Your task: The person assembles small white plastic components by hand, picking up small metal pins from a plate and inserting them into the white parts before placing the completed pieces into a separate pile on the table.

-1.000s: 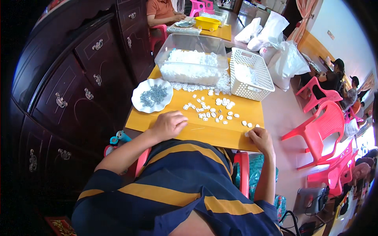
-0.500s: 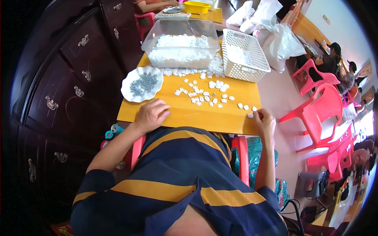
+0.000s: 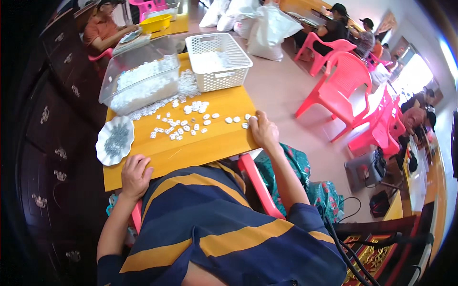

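Note:
My left hand (image 3: 136,176) lies on the near left part of the wooden table (image 3: 210,148), its fingers loosely stretched and holding nothing I can see. Just beyond it is a white scalloped dish (image 3: 101,143) filled with small grey pieces (image 3: 117,138). At the table's right edge my right hand (image 3: 265,131) has its fingers bent in, and whatever they may hold is hidden. Small white oval pieces (image 3: 229,120) sit beside its fingertips. Toward the middle lie several more loose white pieces (image 3: 185,127), some showing two dark holes.
A clear plastic bin (image 3: 107,88) of white pieces and a white perforated basket (image 3: 224,78) stand along the far side. Pink chairs (image 3: 341,78) and white sacks (image 3: 269,33) are on the floor beyond. A person (image 3: 102,31) works by a yellow basin (image 3: 155,23).
My view has turned to the right, so the table appears tilted and farther left. My hands stay near the same table places. The loose white pieces look unmoved.

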A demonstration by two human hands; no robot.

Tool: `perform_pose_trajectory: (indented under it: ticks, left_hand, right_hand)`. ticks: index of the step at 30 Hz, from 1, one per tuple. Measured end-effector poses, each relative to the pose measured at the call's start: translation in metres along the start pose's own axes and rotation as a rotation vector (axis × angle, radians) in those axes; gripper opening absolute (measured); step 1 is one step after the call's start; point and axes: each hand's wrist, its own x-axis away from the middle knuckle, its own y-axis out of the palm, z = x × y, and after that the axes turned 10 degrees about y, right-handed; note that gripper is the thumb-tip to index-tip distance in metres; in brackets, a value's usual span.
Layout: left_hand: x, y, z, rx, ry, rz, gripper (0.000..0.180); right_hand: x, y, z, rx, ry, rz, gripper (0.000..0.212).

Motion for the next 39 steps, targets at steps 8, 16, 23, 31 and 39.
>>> perform_pose_trajectory:
  ticks: [8,16,23,31,39]
  left_hand:
    - [-0.011,0.017,0.016,0.001,0.037,0.02,0.026]
    - [-0.029,0.028,-0.02,-0.059,0.086,0.034,0.024]
    - [-0.044,0.049,-0.041,-0.042,0.103,0.069,0.02]
    - [-0.08,0.058,0.004,0.213,0.365,-0.023,0.008]
    - [-0.075,0.2,-0.033,0.651,-0.384,-0.428,0.035]
  right_hand:
    - [-0.012,-0.007,0.03,-0.107,-0.079,0.094,0.044]
    - [-0.03,0.006,0.015,-0.126,-0.04,0.109,0.047]
    - [-0.05,0.024,0.012,-0.128,0.007,0.097,0.048]
    - [-0.091,0.028,0.0,-0.117,-0.099,0.139,0.046]
    - [-0.121,0.009,0.023,-0.054,-0.005,0.158,0.045]
